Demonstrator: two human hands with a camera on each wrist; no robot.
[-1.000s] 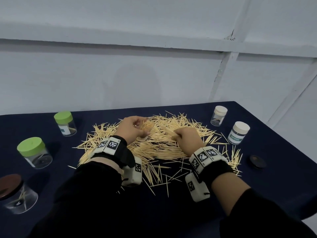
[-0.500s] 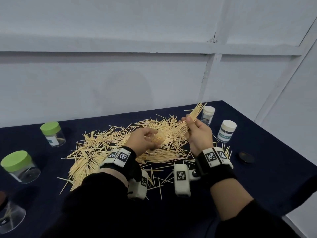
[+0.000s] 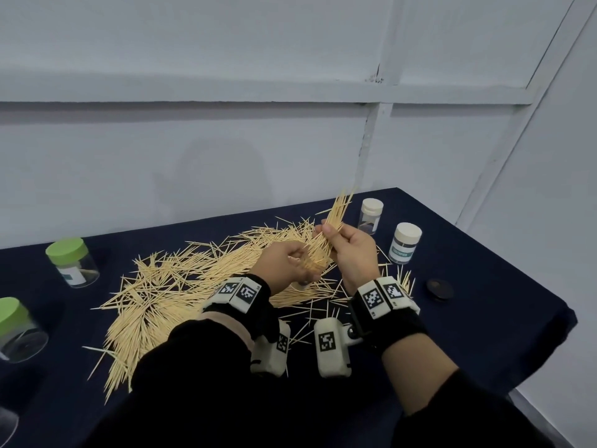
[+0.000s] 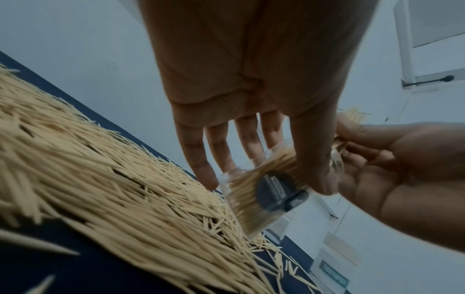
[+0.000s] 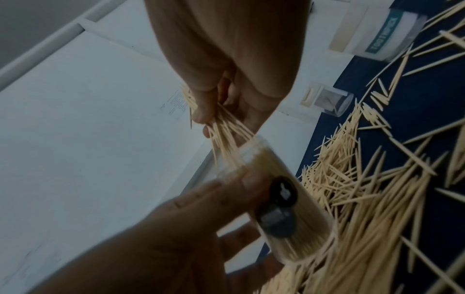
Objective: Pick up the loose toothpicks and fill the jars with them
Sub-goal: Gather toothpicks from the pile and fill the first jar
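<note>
My left hand (image 3: 284, 263) grips a clear jar (image 4: 264, 193) with a dark label, tilted and nearly full of toothpicks. My right hand (image 3: 349, 244) pinches a bundle of toothpicks (image 3: 336, 218) whose lower ends enter the jar's mouth (image 5: 241, 153); the upper ends fan up and to the right. In the right wrist view the jar (image 5: 284, 208) lies across my left fingers (image 5: 201, 201). A big heap of loose toothpicks (image 3: 168, 292) covers the dark blue table (image 3: 484, 318) under and left of both hands.
Two white-lidded jars (image 3: 371, 215) (image 3: 405, 242) stand at the back right, with a dark lid (image 3: 439, 288) lying near the right edge. Two green-lidded jars (image 3: 72, 261) (image 3: 16, 328) stand at the left. A grey wall (image 3: 226, 140) rises behind the table.
My right hand lifted a bundle of toothpicks off the heap and brought it over to the jar in my left hand. The view has swung left and down slightly.
</note>
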